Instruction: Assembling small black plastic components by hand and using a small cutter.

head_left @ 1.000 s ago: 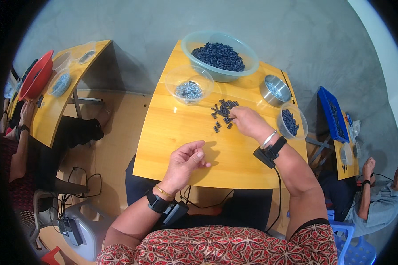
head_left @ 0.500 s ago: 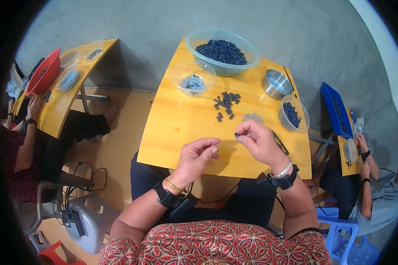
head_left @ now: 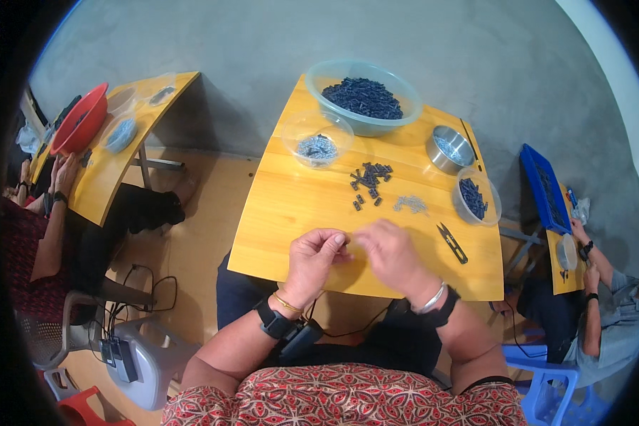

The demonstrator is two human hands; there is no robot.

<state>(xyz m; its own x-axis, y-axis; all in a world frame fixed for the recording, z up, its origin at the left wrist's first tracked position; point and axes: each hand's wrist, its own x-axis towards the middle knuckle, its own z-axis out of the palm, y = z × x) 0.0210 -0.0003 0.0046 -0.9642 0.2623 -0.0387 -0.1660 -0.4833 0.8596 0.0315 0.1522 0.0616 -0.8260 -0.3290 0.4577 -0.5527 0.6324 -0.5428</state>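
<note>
My left hand [head_left: 311,261] is closed above the table's front edge. Its thumb and forefinger pinch a small dark piece [head_left: 346,242], mostly hidden by the fingers. Close to its right, my right hand [head_left: 392,258] is smeared by motion, so its fingers cannot be read. Beyond the hands lies a loose pile of short dark plastic pieces [head_left: 370,175]. Small silvery metal parts [head_left: 410,204] are heaped beside that pile. Black thread snips [head_left: 452,243] lie on the table to the right of my right hand.
On the yellow table [head_left: 263,234] stand a large pale-blue basin [head_left: 412,117] of dark pieces, a clear tub [head_left: 291,145], a steel bowl [head_left: 440,160] and a clear container [head_left: 493,213]. People work at side tables, near a red basin [head_left: 82,117] and a blue tray [head_left: 532,184].
My right hand has moved left and down toward my left hand. The small dark piece, earlier in my right fingertips, now shows at my left fingertips. The view has shifted slightly.
</note>
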